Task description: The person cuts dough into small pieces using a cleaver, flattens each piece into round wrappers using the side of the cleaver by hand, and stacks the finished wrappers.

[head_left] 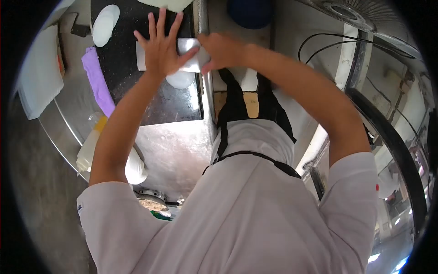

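My left hand [160, 50] lies with fingers spread over a wide, flat metal blade [187, 44], like that of a cleaver, on the black board [150, 107]. At the blade's right end, my right hand [223, 51] is closed around it; the fingers hide any handle. A thin white dough round [180, 80] pokes out below the blade. Farther up and left, a few more white dough rounds [104, 28] overlap on the board.
A purple cloth [97, 81] lies along the board's left edge. Beside my left forearm stands a squeeze bottle [89, 148] with a yellow part. The steel counter [171, 150] continues below the board. A fan [360, 13] and black cables [335, 37] are at upper right.
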The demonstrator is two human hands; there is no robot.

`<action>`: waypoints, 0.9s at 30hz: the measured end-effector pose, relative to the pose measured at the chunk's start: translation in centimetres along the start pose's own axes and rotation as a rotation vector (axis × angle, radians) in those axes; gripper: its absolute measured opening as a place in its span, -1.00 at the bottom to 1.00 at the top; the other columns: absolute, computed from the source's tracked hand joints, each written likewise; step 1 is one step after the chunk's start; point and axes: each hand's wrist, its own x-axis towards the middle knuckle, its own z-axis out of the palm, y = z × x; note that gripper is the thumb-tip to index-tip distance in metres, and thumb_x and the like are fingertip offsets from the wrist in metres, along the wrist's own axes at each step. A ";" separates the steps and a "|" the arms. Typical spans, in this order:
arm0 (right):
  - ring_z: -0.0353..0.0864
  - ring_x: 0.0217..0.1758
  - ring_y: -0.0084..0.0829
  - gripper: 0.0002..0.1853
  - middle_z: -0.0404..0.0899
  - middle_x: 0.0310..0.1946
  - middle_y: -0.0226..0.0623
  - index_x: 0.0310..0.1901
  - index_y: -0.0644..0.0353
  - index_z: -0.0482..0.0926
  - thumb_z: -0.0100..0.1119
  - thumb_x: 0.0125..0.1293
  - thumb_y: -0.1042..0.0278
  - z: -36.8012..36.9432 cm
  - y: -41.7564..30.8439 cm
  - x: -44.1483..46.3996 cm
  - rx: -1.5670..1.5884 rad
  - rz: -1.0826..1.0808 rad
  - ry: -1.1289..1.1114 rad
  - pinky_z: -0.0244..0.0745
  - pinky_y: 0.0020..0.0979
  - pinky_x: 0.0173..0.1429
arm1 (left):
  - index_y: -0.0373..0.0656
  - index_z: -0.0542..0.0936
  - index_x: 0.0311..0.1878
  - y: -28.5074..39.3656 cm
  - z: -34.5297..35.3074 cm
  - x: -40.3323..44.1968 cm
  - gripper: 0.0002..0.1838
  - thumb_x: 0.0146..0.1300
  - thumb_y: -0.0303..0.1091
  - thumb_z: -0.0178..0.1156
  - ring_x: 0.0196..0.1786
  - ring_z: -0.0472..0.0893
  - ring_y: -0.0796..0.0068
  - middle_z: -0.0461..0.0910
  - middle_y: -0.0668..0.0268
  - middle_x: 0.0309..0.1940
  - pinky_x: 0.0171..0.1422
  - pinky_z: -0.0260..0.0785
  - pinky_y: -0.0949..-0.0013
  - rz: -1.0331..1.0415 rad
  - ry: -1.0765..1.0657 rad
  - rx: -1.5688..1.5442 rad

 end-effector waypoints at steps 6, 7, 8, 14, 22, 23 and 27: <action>0.76 0.00 0.13 -0.14 0.72 -0.13 0.18 0.08 0.42 0.53 0.63 0.00 -0.20 -2.0 -1.6 1.7 -0.105 0.061 0.204 0.66 -0.04 0.09 | 0.08 0.12 0.68 -1.7 -2.3 4.8 0.25 -0.06 0.37 0.41 0.71 -0.13 -0.29 -0.13 -0.03 0.71 0.59 -0.33 -0.63 0.037 -0.167 0.001; 0.75 0.00 0.15 -0.11 0.71 -0.14 0.20 0.10 0.43 0.51 0.63 0.00 -0.23 -0.7 -1.1 0.8 -0.107 -0.014 0.163 0.65 -0.03 0.11 | 0.06 0.17 0.66 -1.3 -1.9 3.3 0.23 -0.06 0.40 0.40 0.70 -0.10 -0.31 -0.11 -0.06 0.70 0.58 -0.33 -0.65 0.053 -0.187 -0.007; 0.75 0.00 0.15 -0.11 0.71 -0.14 0.20 0.10 0.43 0.51 0.63 0.00 -0.23 0.5 -0.5 0.1 -0.106 -0.013 0.158 0.65 -0.03 0.11 | 0.05 0.23 0.64 -0.7 -1.3 1.5 0.21 -0.07 0.42 0.39 0.69 -0.07 -0.32 -0.09 -0.09 0.69 0.57 -0.32 -0.67 0.066 -0.207 -0.019; 0.77 -0.01 0.13 -0.05 0.72 -0.19 0.21 0.14 0.43 0.47 0.63 -0.03 -0.26 -1.3 -1.9 0.2 -0.125 0.098 0.073 0.67 -0.04 0.12 | 0.03 0.28 0.61 -1.1 -1.6 2.4 0.19 -0.07 0.46 0.35 0.67 -0.03 -0.35 -0.05 -0.14 0.67 0.52 -0.32 -0.72 0.087 -0.145 0.081; 0.78 -0.05 0.14 -0.04 0.73 -0.20 0.22 0.13 0.45 0.50 0.61 -0.02 -0.30 0.3 -1.1 -0.3 -0.127 0.093 0.099 0.69 -0.02 0.10 | 0.04 0.23 0.64 -0.6 -1.5 1.9 0.26 -0.07 0.59 0.29 0.70 -0.12 -0.36 -0.11 -0.07 0.71 0.56 -0.34 -0.67 0.156 -0.227 0.016; 0.78 -0.05 0.14 -0.02 0.72 -0.20 0.23 0.14 0.45 0.49 0.61 -0.02 -0.32 0.3 -0.7 -0.3 -0.148 0.070 0.125 0.69 -0.01 0.10 | 0.04 0.23 0.65 -0.6 -1.3 2.3 0.26 -0.05 0.60 0.27 0.70 -0.12 -0.36 -0.11 -0.08 0.71 0.56 -0.34 -0.66 0.136 -0.200 0.039; 0.76 -0.06 0.17 -0.06 0.72 -0.13 0.22 0.13 0.49 0.51 0.61 -0.01 -0.24 -2.3 -1.1 2.3 -0.226 -0.020 0.209 0.67 -0.04 0.08 | 0.07 0.15 0.68 -2.4 -1.2 3.6 0.20 0.06 0.54 0.25 0.70 -0.12 -0.35 -0.13 -0.10 0.70 0.58 -0.32 -0.64 0.117 0.014 0.111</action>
